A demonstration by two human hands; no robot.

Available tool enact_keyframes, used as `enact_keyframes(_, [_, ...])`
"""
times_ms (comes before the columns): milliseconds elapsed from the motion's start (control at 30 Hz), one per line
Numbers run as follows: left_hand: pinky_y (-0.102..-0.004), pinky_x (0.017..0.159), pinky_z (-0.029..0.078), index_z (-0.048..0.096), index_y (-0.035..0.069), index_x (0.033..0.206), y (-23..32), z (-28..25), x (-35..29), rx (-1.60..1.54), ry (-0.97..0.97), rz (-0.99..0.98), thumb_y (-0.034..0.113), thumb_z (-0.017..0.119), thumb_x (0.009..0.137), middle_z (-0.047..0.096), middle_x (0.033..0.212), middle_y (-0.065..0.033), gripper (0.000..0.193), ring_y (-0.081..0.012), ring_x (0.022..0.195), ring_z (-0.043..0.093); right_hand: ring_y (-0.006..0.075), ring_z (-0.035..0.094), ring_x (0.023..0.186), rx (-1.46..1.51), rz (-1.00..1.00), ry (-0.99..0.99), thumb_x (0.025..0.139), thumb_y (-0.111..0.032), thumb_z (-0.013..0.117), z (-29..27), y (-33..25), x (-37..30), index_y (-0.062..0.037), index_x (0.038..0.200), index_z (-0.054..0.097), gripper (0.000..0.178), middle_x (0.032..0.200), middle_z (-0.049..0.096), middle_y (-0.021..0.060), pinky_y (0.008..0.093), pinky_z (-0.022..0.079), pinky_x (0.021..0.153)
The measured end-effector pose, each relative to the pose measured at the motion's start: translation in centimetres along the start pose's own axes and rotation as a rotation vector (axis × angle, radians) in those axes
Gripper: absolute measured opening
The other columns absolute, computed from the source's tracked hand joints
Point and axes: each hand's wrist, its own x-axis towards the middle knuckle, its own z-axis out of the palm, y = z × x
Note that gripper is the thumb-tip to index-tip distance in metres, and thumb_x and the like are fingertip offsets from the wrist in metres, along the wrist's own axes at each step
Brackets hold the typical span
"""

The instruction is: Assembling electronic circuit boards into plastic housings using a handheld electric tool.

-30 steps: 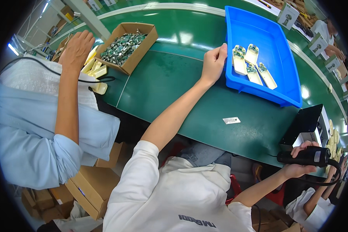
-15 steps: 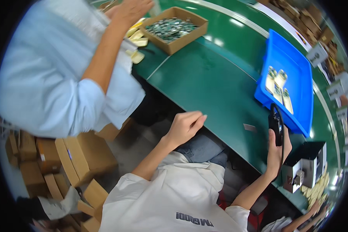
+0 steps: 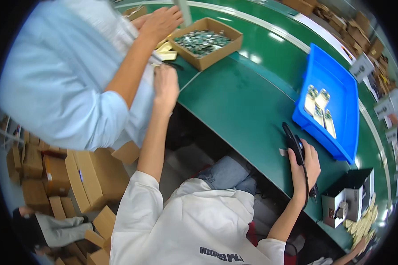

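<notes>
My right hand (image 3: 308, 165) is wrapped round a black corded electric screwdriver (image 3: 294, 143), held above the green bench. Its cord hangs down past my wrist. My left hand (image 3: 166, 84) is stretched out to the far left, at the bench edge beside a co-worker. Its fingers are bent and closed, and what they hold, if anything, is hidden. Just beyond it lie several cream plastic shells (image 3: 167, 54). A blue tray (image 3: 340, 84) at the right contains several cream shells (image 3: 317, 104) with small green circuit boards on them.
A cardboard box (image 3: 221, 57) full of small green boards stands at the back. The co-worker's hand (image 3: 161, 24) is near it. A metal box-shaped fixture (image 3: 351, 194) and a pile of cream pieces (image 3: 362, 223) sit at the right. Cardboard cartons (image 3: 99, 176) stand on the floor at left.
My left hand has moved from the bench's front edge out to the far left, near the cream shells. My right hand has shifted slightly left and tilted the screwdriver.
</notes>
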Motion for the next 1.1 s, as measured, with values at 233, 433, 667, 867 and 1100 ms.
enact_keyframes(233, [-0.0532, 0.068, 0.05, 0.064, -0.004, 0.079, -1.0, 2.5, 0.3, -0.124, -0.07, -0.078, 0.004, 0.051, 0.087, 0.065, 0.079, -0.0239, 0.018, -0.0438, 0.078, 0.065, 0.0312, 0.059, 0.1, 0.08, -0.07, 0.001, 0.074, -0.018, 0.078, 0.3, 0.9, 0.6, -0.0074, 0.113, 0.063, 0.043, 0.107, 0.063, 0.0108, 0.0397, 0.049, 0.086])
enact_keyframes(433, [-0.0449, 0.077, 0.045, 0.061, -0.001, 0.093, 7.3, -5.4, -5.6, -0.351, -0.045, 0.148, 0.001, 0.053, 0.086, 0.06, 0.088, -0.0171, 0.01, -0.0346, 0.087, 0.057, 0.0306, 0.056, 0.104, 0.116, -0.126, 0.016, 0.07, -0.012, 0.079, -0.1, 1.3, 0.9, -0.005, 0.111, 0.063, 0.045, 0.107, 0.061, 0.01, 0.0386, 0.047, 0.09])
enact_keyframes(667, [-0.0396, 0.08, 0.044, 0.061, 0.002, 0.095, 16.0, -8.8, -9.2, -0.657, -0.123, 0.455, 0.002, 0.06, 0.086, 0.059, 0.091, -0.0114, 0.009, -0.0295, 0.09, 0.057, 0.0276, 0.057, 0.097, 0.137, -0.251, -0.169, 0.074, -0.015, 0.077, -0.3, -0.3, 2.1, -0.0048, 0.098, 0.065, 0.028, 0.091, 0.06, 0.0086, 0.0365, 0.045, 0.08])
enact_keyframes(867, [-0.0389, 0.087, 0.044, 0.062, 0.003, 0.1, 18.6, -7.9, -7.4, -0.826, -0.123, 0.692, 0.004, 0.064, 0.083, 0.061, 0.098, -0.0096, 0.017, -0.0279, 0.097, 0.058, 0.0229, 0.061, 0.077, 0.016, -0.341, -0.359, 0.088, -0.026, 0.066, 0.6, -1.3, 3.1, -0.0067, 0.092, 0.068, 0.02, 0.072, 0.059, 0.0083, 0.0348, 0.041, 0.063])
enact_keyframes(1100, [-0.0438, 0.1, 0.04, 0.06, 0.002, 0.116, 10.8, -8.0, -4.2, -0.669, -0.003, 0.29, 0.016, 0.068, 0.086, 0.059, 0.121, -0.0144, 0.034, -0.0336, 0.116, 0.054, 0.013, 0.061, 0.06, 0.968, 0.303, -0.935, 0.105, -0.04, 0.035, -2.4, -1.4, 4.5, 0.0004, 0.104, 0.067, 0.051, 0.076, 0.067, 0.0105, 0.0255, 0.041, 0.049])
